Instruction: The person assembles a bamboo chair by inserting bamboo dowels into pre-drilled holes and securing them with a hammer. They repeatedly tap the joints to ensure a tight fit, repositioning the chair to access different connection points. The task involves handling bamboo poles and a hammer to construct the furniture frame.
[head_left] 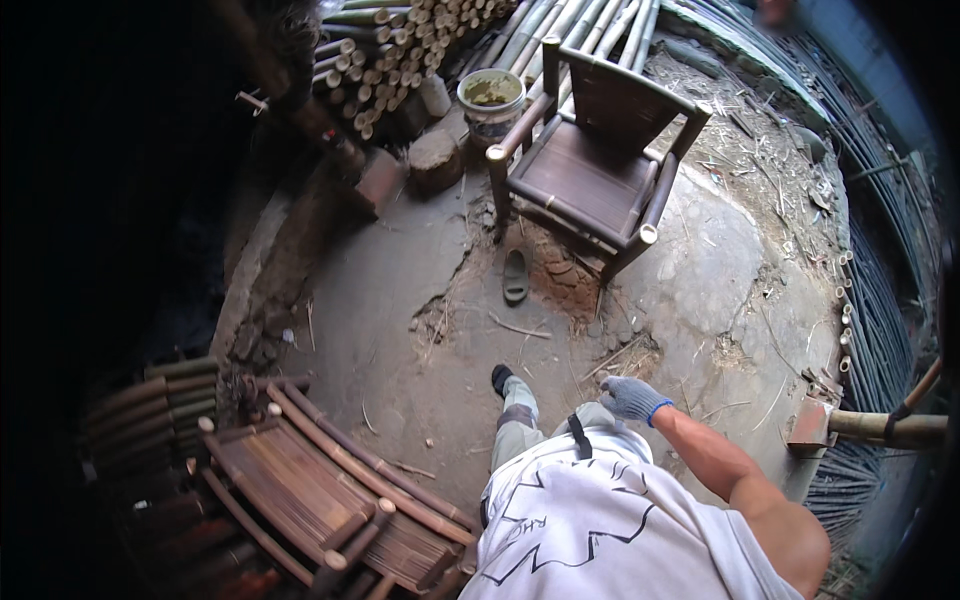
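Note:
My right hand (632, 400) wears a grey knitted glove with a blue cuff and hangs beside my waist. Its fingers are loosely bent and slightly apart, with nothing visible in them. Out of view is my left hand. Ahead stands a dark brown bamboo armchair (585, 170), upright, out of reach of the glove. At the lower left is a second brown bamboo chair (290, 480), tilted or lying over, its slatted panel facing up. A dark green slipper (515, 278) lies on the floor in front of the upright armchair.
A white bucket (492, 105) with murky greenish contents stands left of the armchair, near a wood stump (435, 160). Cut bamboo poles (400, 60) are stacked behind. Long thin poles (880, 260) line the right side. A thick bamboo pole (885, 428) juts in at right. The floor (370, 330) is cracked.

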